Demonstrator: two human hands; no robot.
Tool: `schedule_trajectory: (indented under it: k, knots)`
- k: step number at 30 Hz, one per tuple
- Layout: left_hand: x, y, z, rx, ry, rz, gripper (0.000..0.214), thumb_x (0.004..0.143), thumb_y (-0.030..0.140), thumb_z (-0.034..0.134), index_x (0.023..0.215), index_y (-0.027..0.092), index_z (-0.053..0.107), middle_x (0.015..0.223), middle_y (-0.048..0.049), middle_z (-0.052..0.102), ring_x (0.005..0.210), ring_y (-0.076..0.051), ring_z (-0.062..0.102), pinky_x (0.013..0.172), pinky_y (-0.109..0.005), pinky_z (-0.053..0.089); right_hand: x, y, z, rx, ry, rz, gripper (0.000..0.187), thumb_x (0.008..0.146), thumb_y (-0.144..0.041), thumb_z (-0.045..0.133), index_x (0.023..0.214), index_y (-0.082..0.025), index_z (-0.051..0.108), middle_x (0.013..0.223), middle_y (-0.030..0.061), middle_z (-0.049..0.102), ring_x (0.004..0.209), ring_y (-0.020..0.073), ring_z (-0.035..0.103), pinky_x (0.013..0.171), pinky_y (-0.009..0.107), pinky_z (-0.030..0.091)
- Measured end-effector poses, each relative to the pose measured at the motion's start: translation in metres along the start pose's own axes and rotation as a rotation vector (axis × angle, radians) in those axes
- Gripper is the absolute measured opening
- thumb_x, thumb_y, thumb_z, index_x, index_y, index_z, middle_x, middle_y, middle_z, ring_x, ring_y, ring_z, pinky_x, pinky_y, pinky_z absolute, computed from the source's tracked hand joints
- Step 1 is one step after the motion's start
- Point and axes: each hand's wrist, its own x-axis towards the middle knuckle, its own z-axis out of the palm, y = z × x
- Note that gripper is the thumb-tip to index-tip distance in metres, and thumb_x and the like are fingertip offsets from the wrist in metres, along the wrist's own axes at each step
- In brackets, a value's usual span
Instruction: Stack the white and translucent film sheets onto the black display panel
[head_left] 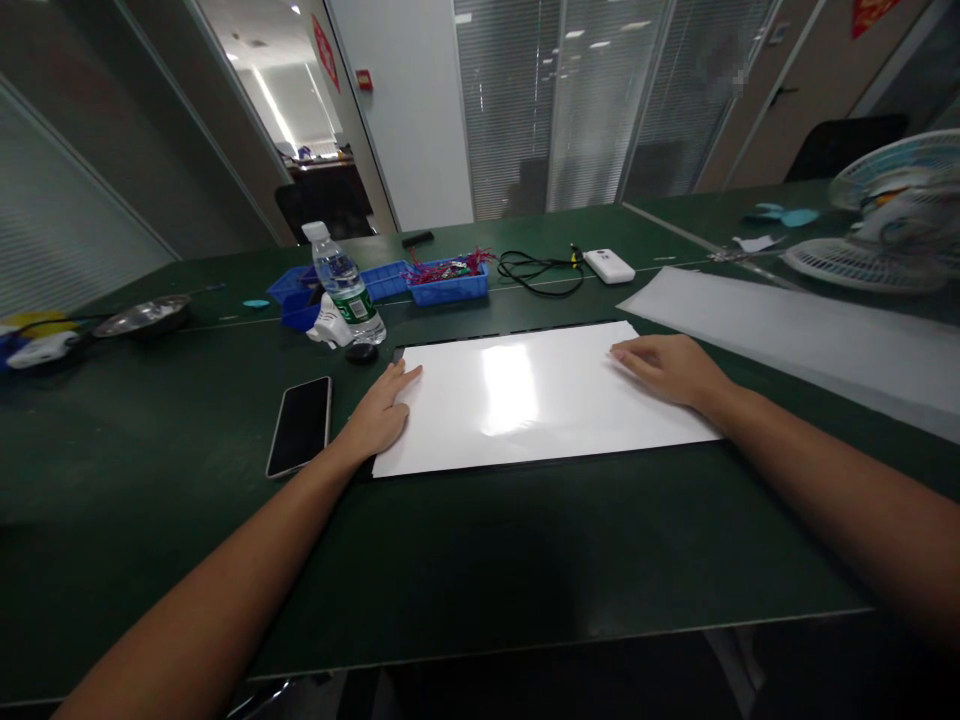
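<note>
With the sheet (465, 415) as clock centre and twelve at the far side: lies flat on the table (487, 560), long sides toward twelve and six. Touched at nine by the left hand (379, 415), index stretched, thumb apart, fingers wide and around nothing visible. Touched between two and three by the right hand (671, 370), fingers drawn close together; whether pinching or merely resting, cannot tell.

Looks light, thin and fairly stiff, with a glossy face likely to slide under fingertips and perhaps to crease at the corners. Best held, by judgement, at both short ends, three and nine, with thumbs on top. Shows dark edging (398, 354) at the rim; whether fixed on or a separate layer below, cannot tell.

Roomiest toward six, up to the table's near edge. Tighter at nine, because of the phone (300, 428), and at ten, because of the black object (361, 353) and bottle (354, 300). Bounded at eleven by the blue tray (450, 291), at twelve by the cable (541, 294), at one by the white box (609, 266). Closest at two to the film (795, 340), just beside the far corner.
</note>
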Motion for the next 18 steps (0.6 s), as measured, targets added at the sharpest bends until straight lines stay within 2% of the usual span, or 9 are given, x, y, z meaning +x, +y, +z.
schedule_trajectory:
  k: [6,9,12,14,18]
  knots:
    - [-0.001,-0.002,0.003,0.065,0.014,-0.01,0.073,0.089,0.022,0.047,0.16,0.016,0.064,0.179,-0.0097,0.045,0.17,-0.031,0.036,0.141,-0.052,0.026,0.003,0.018,0.006,0.065,-0.043,-0.083,0.048,0.108,-0.056,0.052,0.124,-0.026,0.086,0.138,0.0061,0.08,0.127,0.0323,0.076,0.11,0.056,0.06]
    - [-0.002,0.003,0.002,0.092,0.008,-0.041,0.068,0.099,0.037,0.047,0.16,0.012,0.063,0.179,-0.0143,0.044,0.17,-0.033,0.034,0.141,-0.053,0.026,0.003,0.019,0.011,0.095,-0.051,-0.15,0.044,0.107,-0.051,0.054,0.122,-0.025,0.086,0.142,0.0075,0.078,0.133,0.0325,0.073,0.116,0.059,0.056]
    - [-0.003,0.008,0.001,0.111,0.013,-0.052,0.075,0.1,0.053,0.052,0.161,0.009,0.061,0.179,-0.0189,0.043,0.17,-0.037,0.034,0.14,-0.056,0.027,0.003,0.018,0.012,0.117,-0.061,-0.176,0.04,0.106,-0.047,0.057,0.124,-0.026,0.086,0.145,0.0074,0.077,0.138,0.0327,0.071,0.119,0.061,0.054]
    - [-0.003,0.009,0.001,0.121,0.017,-0.057,0.077,0.098,0.051,0.055,0.162,0.009,0.06,0.179,-0.0195,0.043,0.17,-0.037,0.034,0.14,-0.056,0.027,0.002,0.015,0.012,0.125,-0.066,-0.182,0.041,0.106,-0.047,0.057,0.126,-0.026,0.085,0.145,0.0072,0.076,0.139,0.0322,0.07,0.119,0.06,0.055]
    - [-0.002,0.007,0.001,0.121,0.011,-0.071,0.076,0.092,0.037,0.058,0.164,0.01,0.058,0.18,-0.0182,0.041,0.17,-0.036,0.033,0.14,-0.053,0.027,0.002,0.008,0.009,0.125,-0.065,-0.221,0.045,0.11,-0.052,0.052,0.13,-0.028,0.083,0.144,0.0054,0.077,0.137,0.0288,0.071,0.118,0.054,0.057]
